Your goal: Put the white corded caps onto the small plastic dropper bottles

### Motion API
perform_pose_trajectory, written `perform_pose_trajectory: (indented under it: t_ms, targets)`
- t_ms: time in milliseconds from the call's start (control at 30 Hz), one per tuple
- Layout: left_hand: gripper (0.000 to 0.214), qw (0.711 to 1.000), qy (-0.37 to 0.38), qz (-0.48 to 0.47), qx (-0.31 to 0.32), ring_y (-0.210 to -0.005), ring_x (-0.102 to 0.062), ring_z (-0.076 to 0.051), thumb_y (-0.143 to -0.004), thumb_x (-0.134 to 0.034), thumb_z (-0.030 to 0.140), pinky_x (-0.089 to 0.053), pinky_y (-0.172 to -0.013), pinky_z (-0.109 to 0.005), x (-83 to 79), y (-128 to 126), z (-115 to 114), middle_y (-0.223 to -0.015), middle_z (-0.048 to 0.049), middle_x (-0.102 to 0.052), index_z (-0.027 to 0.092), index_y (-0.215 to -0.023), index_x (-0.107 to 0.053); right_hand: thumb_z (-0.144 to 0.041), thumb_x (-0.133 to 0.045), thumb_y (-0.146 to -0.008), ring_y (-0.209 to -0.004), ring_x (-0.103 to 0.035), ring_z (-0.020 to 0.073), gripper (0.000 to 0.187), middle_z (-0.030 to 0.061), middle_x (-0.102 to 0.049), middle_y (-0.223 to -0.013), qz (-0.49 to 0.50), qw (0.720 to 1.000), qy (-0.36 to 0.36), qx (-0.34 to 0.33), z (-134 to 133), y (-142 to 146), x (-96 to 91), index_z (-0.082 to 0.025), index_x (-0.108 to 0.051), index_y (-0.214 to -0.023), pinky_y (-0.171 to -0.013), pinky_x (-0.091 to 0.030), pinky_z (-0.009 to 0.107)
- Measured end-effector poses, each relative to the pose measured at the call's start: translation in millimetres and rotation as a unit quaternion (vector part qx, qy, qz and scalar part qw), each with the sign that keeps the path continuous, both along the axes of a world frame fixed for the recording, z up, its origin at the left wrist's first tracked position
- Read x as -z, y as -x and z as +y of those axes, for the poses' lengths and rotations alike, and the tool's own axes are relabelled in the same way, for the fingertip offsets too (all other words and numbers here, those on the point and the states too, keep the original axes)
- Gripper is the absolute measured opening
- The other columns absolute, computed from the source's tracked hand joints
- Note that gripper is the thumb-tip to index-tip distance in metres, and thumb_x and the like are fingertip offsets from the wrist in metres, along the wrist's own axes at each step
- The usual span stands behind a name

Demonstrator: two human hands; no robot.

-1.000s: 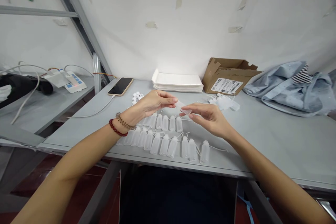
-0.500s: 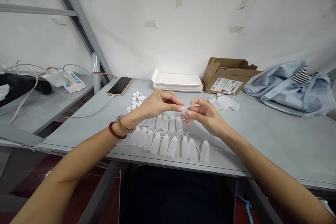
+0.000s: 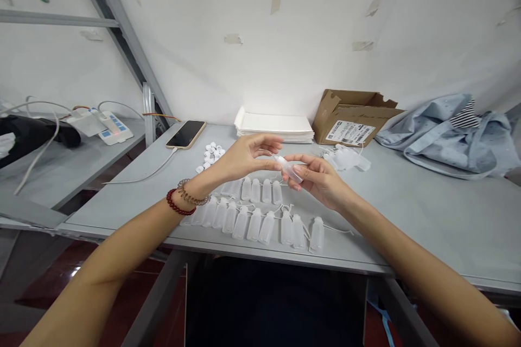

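Observation:
My right hand [image 3: 315, 176] is closed around a small translucent white bottle [image 3: 291, 168], tilted with its neck toward the left. My left hand [image 3: 252, 157] is beside the neck, fingers raised apart from the thumb, whose tip is at the bottle's top. A thin white cord [image 3: 266, 151] arcs from the neck between the left thumb and fingers. Below my hands, several similar bottles [image 3: 255, 223] lie in two rows on the grey table, with white cords at their necks. A cluster of small white caps [image 3: 210, 154] lies behind my left wrist.
A phone [image 3: 186, 134] on a cable lies at the back left. Along the wall are a stack of white sheets or envelopes [image 3: 274, 126], an open cardboard box [image 3: 350, 119] and a light blue cloth bag [image 3: 439, 130]. More bottles [image 3: 348, 157] are piled before the box.
My left fingers have lifted off the bottle's top and spread from the thumb. The bottle shows more fully in my right hand, whose fingers have closed further around it.

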State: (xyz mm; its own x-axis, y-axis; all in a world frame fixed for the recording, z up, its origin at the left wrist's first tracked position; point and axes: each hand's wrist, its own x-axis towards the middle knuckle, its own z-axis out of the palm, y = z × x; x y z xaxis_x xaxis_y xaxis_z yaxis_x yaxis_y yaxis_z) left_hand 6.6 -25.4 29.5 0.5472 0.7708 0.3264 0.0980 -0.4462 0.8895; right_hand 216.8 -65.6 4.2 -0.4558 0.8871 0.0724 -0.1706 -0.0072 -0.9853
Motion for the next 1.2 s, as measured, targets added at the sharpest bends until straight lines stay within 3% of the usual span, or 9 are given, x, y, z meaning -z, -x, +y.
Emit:
perform_pose_trajectory:
  t_ms: [100,200,367,567,667,767,867,1033,1200]
  targets:
    - [0.030,0.996,0.037,0.077,-0.021,-0.071,-0.063,-0.013,-0.080,-0.066,0.043,-0.050,-0.064,-0.025,-0.6,-0.1,-0.2,-0.081,-0.0051,-0.067,0.015,-0.089,-0.068,-0.036,-0.065,-0.082,-0.056,-0.051,0.0107,0.029,0.0021,-0.067,-0.080,-0.004,1.000,-0.006,0.006,-0.2,1.0,0.1,-0.021,-0.061,-0.105,-0.069,-0.047,0.033]
    - [0.036,0.993,0.043,0.111,-0.009,-0.056,-0.057,-0.010,-0.085,-0.058,0.046,-0.044,-0.052,-0.022,-1.8,0.0,-2.4,-0.065,-0.0033,-0.062,0.014,-0.072,-0.066,-0.037,-0.066,-0.081,-0.057,-0.051,0.0109,0.027,0.0020,-0.067,-0.080,-0.011,1.000,-0.016,0.014,-0.7,2.4,0.3,-0.020,-0.061,-0.102,-0.067,-0.046,0.033]
    - [0.027,0.988,-0.027,0.146,0.031,-0.066,-0.058,-0.012,-0.086,-0.059,0.039,-0.042,-0.055,-0.022,-4.4,5.5,-2.3,-0.078,-0.0042,-0.068,0.017,-0.095,-0.071,-0.036,-0.066,-0.082,-0.054,-0.049,0.0101,0.028,0.0024,-0.068,-0.078,-0.017,1.000,-0.007,0.003,-1.4,2.4,1.5,-0.019,-0.057,-0.102,-0.066,-0.044,0.033]
    - [0.029,0.983,-0.076,0.149,0.081,-0.090,-0.061,-0.015,-0.083,-0.064,0.034,-0.046,-0.074,-0.024,-11.1,10.6,-0.7,-0.106,-0.0041,-0.068,0.022,-0.110,-0.067,-0.034,-0.065,-0.084,-0.057,-0.051,0.0103,0.031,0.0016,-0.069,-0.077,-0.023,1.000,0.000,-0.002,-2.8,2.6,1.3,-0.022,-0.049,-0.108,-0.069,-0.041,0.032]
    - [0.029,0.982,-0.063,0.179,0.021,-0.074,-0.058,-0.012,-0.086,-0.059,0.043,-0.041,-0.059,-0.021,-10.3,7.9,-1.3,-0.086,-0.0029,-0.067,0.018,-0.097,-0.068,-0.037,-0.064,-0.084,-0.058,-0.053,0.0121,0.032,0.0004,-0.068,-0.074,-0.032,0.999,-0.014,0.004,-3.8,3.5,0.6,-0.023,-0.047,-0.108,-0.071,-0.041,0.034]
    - [0.040,0.977,-0.027,0.209,0.020,-0.054,-0.048,-0.008,-0.091,-0.049,0.047,-0.031,-0.047,-0.020,-6.0,5.2,-1.2,-0.062,-0.0001,-0.057,0.014,-0.072,-0.063,-0.038,-0.064,-0.084,-0.061,-0.054,0.0140,0.034,-0.0020,-0.064,-0.067,-0.047,0.998,-0.033,0.015,-4.5,3.5,1.0,-0.023,-0.045,-0.107,-0.070,-0.040,0.034]
    - [0.036,0.976,-0.032,0.210,0.056,-0.054,-0.045,-0.008,-0.091,-0.049,0.045,-0.032,-0.048,-0.020,-4.6,5.2,-1.2,-0.064,0.0003,-0.057,0.015,-0.079,-0.065,-0.039,-0.063,-0.084,-0.061,-0.054,0.0141,0.034,-0.0030,-0.063,-0.065,-0.063,0.997,-0.042,0.015,-4.2,2.1,2.4,-0.024,-0.044,-0.107,-0.068,-0.040,0.033]
    - [0.027,0.980,-0.074,0.169,0.071,-0.077,-0.056,-0.012,-0.088,-0.055,0.041,-0.042,-0.064,-0.022,-7.8,5.9,-2.7,-0.094,-0.0033,-0.066,0.019,-0.099,-0.066,-0.042,-0.062,-0.084,-0.061,-0.055,0.0142,0.034,-0.0022,-0.064,-0.067,-0.077,0.995,-0.058,0.024,-3.7,2.1,1.4,-0.024,-0.042,-0.106,-0.070,-0.041,0.034]
    - [0.047,0.977,-0.030,0.208,0.015,-0.050,-0.041,-0.007,-0.091,-0.045,0.051,-0.030,-0.046,-0.021,-2.8,1.8,-3.3,-0.057,0.0022,-0.049,0.015,-0.063,-0.053,-0.045,-0.059,-0.085,-0.063,-0.053,0.0149,0.034,-0.0062,-0.056,-0.058,-0.123,0.983,-0.124,0.064,-9.2,9.3,-1.7,-0.024,-0.039,-0.103,-0.068,-0.041,0.033]
